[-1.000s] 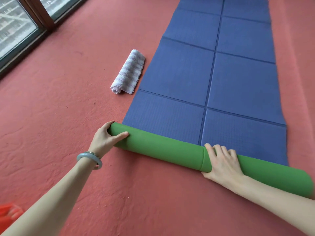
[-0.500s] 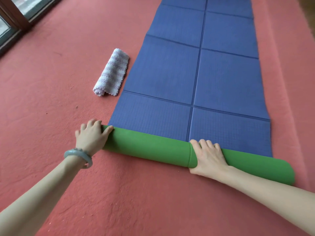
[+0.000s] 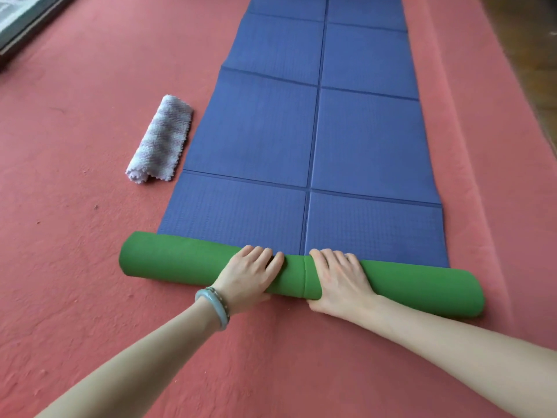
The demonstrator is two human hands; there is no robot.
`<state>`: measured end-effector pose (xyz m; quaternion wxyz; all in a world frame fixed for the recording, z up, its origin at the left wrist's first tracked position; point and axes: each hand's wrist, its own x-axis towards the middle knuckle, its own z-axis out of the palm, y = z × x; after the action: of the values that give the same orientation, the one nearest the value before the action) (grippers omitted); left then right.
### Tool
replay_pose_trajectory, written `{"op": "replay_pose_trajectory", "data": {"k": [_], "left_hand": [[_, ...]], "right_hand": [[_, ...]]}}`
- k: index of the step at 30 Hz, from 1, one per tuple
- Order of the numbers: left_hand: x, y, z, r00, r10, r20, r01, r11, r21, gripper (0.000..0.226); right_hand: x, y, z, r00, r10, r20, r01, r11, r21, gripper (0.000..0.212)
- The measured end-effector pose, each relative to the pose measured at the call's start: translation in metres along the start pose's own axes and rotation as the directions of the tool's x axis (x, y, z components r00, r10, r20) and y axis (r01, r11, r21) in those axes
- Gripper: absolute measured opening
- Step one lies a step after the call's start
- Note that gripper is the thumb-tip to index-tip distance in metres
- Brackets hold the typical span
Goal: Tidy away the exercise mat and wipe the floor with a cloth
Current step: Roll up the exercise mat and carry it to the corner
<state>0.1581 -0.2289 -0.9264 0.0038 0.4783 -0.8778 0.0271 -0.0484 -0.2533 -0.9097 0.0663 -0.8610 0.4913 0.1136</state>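
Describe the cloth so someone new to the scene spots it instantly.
Find the long blue exercise mat lying on the red floor. Beside its left edge, beyond the green rolled end, lies the cloth. It is the only pale, nubbly thing there, loosely rolled and far smaller than the mat.

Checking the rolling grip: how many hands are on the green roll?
2, both on the green roll: left hand just left of its seam, right hand just right of it.
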Motion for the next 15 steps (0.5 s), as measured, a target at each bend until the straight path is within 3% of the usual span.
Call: {"op": "replay_pose_trajectory", "data": {"k": [5,8,12,15], "left_hand": [[0.022,-0.017,-0.011,0.993,0.100,0.062,-0.098,0.995,-0.031,0.050],[0.038,-0.022,-0.025,0.976,0.060,0.208,-0.039,0.994,-0.104,0.044],[0.062,-0.029,-0.037,0.905,-0.004,0.426,0.094,0.977,-0.191,0.044],[0.070,-0.032,-0.039,0.875,-0.005,0.484,0.126,0.968,-0.218,0.044]], "right_hand": [[-0.018,0.016,0.007,0.990,0.000,-0.144,-0.011,0.997,-0.080,0.112],[-0.015,0.028,0.004,0.994,0.025,-0.110,-0.033,0.997,-0.076,0.111],[0.004,0.030,-0.014,0.998,0.048,0.026,-0.048,0.999,-0.014,0.082],[0.006,0.031,-0.019,0.994,0.065,0.088,-0.069,0.997,0.039,0.070]]}}
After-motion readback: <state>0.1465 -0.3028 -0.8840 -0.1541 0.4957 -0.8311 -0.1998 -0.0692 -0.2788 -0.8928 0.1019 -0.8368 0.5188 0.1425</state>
